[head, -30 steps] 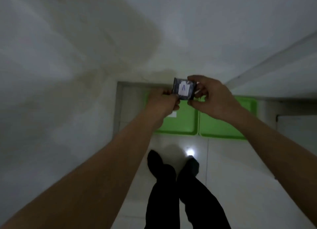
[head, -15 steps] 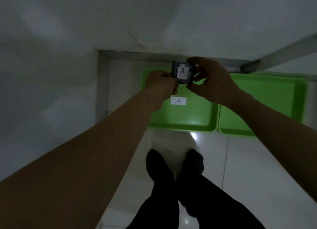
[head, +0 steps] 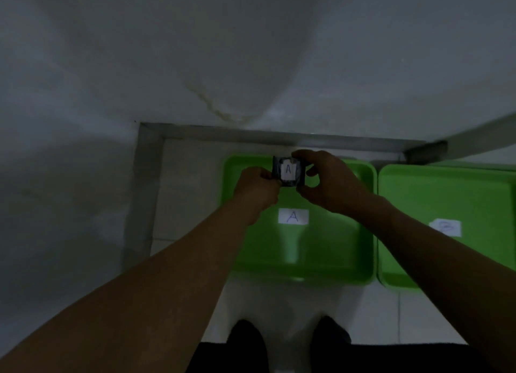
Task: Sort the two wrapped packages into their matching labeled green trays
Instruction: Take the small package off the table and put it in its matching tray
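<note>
A small dark wrapped package [head: 288, 171] with a white label marked "A" is held up between both hands. My left hand [head: 257, 188] pinches its left edge and my right hand [head: 326, 182] pinches its right edge. Below it on the floor lies a green tray [head: 321, 255] with a white "A" label [head: 293, 216]. A second green tray [head: 446, 196] lies to the right, its white label [head: 446, 227] blurred and partly covered by my right forearm. No second package is in view.
Both trays sit on a pale tiled floor against a grey wall [head: 251, 51], in a corner edged by a grey skirting [head: 145, 191]. My dark shoes [head: 245, 342] stand just in front of the trays.
The view has tilted down and nearer, so both trays now show more fully. The hands, still holding the package, sit over the far end of the "A" tray.
</note>
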